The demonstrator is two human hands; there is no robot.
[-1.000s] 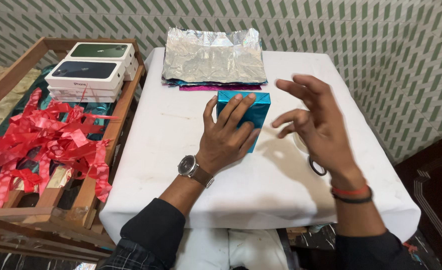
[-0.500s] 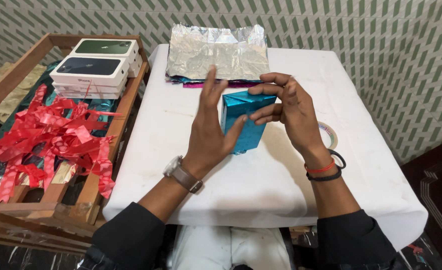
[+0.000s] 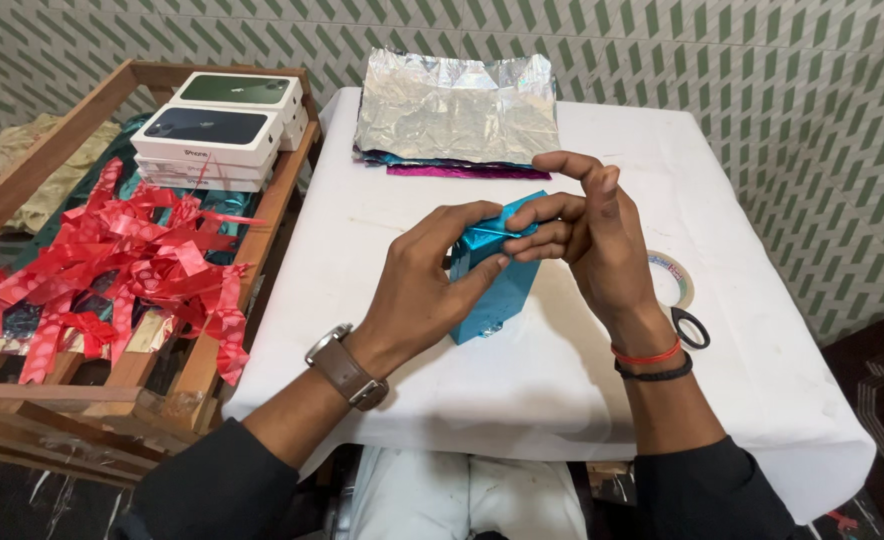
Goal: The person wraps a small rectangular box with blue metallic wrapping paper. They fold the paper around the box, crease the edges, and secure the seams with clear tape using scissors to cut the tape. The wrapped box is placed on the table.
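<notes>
Box now stood on end: the teal-wrapped box [image 3: 492, 285], lying flat under the left palm a second ago, is being held upright near the middle of the table [image 3: 522, 390]. Left hand [image 3: 427, 285] is being wrapped around its side, fingers curled, thumb on the top flap. Right hand [image 3: 587, 235] has been brought in and is pinching the foil fold at the top end. Looks like end-flap folding is being worked. Tape roll [image 3: 674, 278] and scissors [image 3: 690, 327] are lying untouched by the table's right edge; foil sheets [image 3: 452, 105] at the far edge.
</notes>
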